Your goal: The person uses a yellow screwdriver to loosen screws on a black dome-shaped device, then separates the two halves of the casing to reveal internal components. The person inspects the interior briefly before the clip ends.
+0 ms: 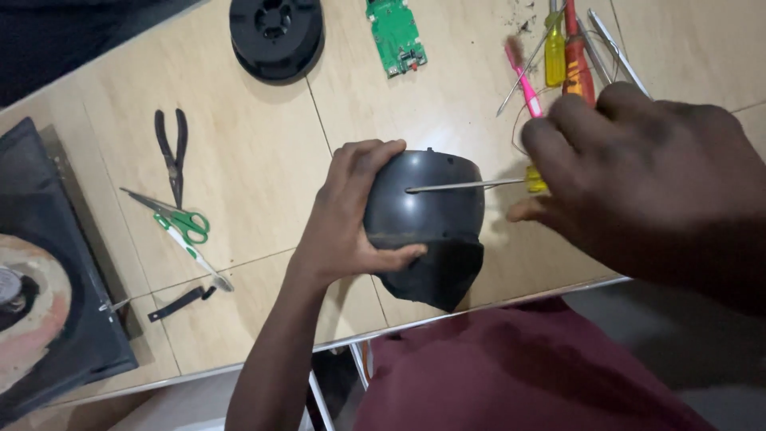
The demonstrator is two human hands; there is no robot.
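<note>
My left hand [347, 219] grips a rounded black plastic housing [427, 211] at the near edge of the table, fingers over its top and thumb under its front. A black flap hangs from the housing's lower side. My right hand [638, 175] holds a yellow-handled screwdriver [471, 186]; its metal shaft lies across the housing with the tip near the left side.
On the beige table [255, 160] lie black pliers [171, 152], green-handled scissors [179, 219], a black spool [276, 36], a green circuit board [396, 36], and several screwdrivers and tweezers [570, 52] at the back right. A black speaker box [48, 279] stands at the left.
</note>
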